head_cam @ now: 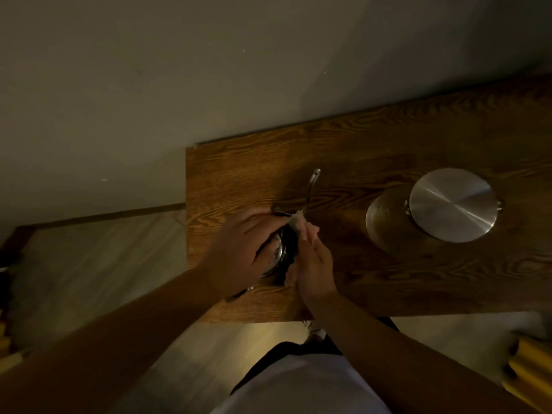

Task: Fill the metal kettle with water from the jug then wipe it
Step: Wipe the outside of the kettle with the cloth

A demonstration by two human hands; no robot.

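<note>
Two bare hands meet over a small metal kettle (276, 253) near the left front corner of a wooden bench (388, 150). The left hand (243, 249) curls over the kettle's top and left side, gripping it steady. The right hand (313, 264) presses a pale cloth (300, 227) against the kettle's right side, fingers curled around the cloth. The kettle lies directly between both hands, equally near each; its thin spout (312, 186) points away from the person, so its long axis runs front to back. Wiping appears under way. Well apart to the right stands a steel jug (448, 204), seemingly capped by a flat lid.
</note>
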